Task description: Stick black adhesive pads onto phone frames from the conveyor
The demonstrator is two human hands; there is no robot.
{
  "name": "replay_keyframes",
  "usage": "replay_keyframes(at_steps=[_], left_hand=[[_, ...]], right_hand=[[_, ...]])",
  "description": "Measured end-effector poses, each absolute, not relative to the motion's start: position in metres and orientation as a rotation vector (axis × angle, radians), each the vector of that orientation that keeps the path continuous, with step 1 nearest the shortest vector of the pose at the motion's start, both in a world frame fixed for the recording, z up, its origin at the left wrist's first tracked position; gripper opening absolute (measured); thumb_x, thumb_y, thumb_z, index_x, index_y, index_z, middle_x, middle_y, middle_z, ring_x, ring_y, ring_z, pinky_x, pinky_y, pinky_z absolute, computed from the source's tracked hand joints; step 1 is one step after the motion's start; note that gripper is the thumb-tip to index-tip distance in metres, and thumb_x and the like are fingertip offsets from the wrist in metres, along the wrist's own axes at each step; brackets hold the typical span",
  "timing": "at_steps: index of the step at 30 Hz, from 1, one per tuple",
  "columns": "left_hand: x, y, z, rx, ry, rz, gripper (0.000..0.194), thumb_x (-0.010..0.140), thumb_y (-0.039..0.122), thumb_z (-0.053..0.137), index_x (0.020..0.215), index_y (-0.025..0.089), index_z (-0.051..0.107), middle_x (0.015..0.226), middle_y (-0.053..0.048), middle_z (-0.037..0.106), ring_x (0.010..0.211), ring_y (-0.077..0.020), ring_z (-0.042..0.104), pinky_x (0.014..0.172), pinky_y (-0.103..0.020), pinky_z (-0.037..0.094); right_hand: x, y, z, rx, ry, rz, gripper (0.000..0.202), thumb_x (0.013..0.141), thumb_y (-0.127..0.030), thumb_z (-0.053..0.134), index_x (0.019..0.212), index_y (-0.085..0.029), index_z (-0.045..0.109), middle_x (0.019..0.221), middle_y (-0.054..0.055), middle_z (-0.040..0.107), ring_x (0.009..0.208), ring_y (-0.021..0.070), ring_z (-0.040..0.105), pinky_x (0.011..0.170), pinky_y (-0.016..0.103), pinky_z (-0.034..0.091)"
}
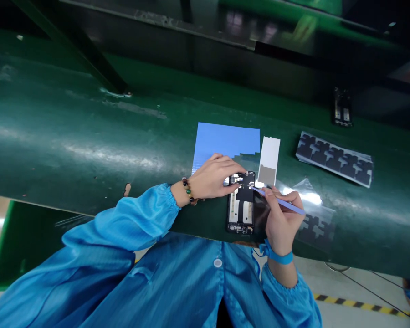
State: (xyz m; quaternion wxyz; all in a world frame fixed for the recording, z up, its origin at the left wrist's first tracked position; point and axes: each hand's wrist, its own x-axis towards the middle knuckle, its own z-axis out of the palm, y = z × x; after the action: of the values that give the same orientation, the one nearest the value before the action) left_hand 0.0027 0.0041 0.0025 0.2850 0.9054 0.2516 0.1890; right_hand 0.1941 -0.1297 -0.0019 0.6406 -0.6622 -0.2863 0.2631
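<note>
1. opened phone, slightly lower right of centre in my remote view, on green bench.
2. my left hand: thumb and forefinger parted over the phone's upper end.
3. my right hand: gripping slim violet tool, tip at phone.
4. stacked black-patterned sheets, right of frame.

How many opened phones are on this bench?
2: the near phone by the front edge of the bench, the far phone at back right behind the black-patterned sheets. Others may be hidden.
</note>
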Motion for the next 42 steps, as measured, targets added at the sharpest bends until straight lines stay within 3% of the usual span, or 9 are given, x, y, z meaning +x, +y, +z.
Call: replay_keyframes(at_steps=[31, 42], left_hand=[[0.003, 0.004, 0.003, 2.409, 0.677, 0.508, 0.033, 0.097, 0.03, 0.067, 0.129, 0.023, 0.066, 0.129, -0.005, 0.075, 0.119, -0.0242, 0.066, 0.103, -0.043, 0.04], [0.003, 0.004, 0.005, 2.406, 0.677, 0.492, 0.031, 0.098, 0.031, 0.066, 0.128, 0.024, 0.067, 0.13, -0.005, 0.075, 0.119, -0.0247, 0.066, 0.102, -0.043, 0.04]], right_hand=[[0.204, -0.129, -0.001, -1.458, -0.623, 0.69, 0.039, 0.079, -0.027, 0.088, 0.077, -0.026, 0.049, 0.067, -0.008, 0.071, 0.082, 0.02, 0.08, 0.124, 0.055, 0.042], [0.204, -0.13, -0.001, -1.513, -0.66, 0.678, 0.037, 0.08, -0.028, 0.087, 0.078, -0.026, 0.05, 0.072, -0.005, 0.077, 0.084, 0.0211, 0.08, 0.124, 0.057, 0.041]])
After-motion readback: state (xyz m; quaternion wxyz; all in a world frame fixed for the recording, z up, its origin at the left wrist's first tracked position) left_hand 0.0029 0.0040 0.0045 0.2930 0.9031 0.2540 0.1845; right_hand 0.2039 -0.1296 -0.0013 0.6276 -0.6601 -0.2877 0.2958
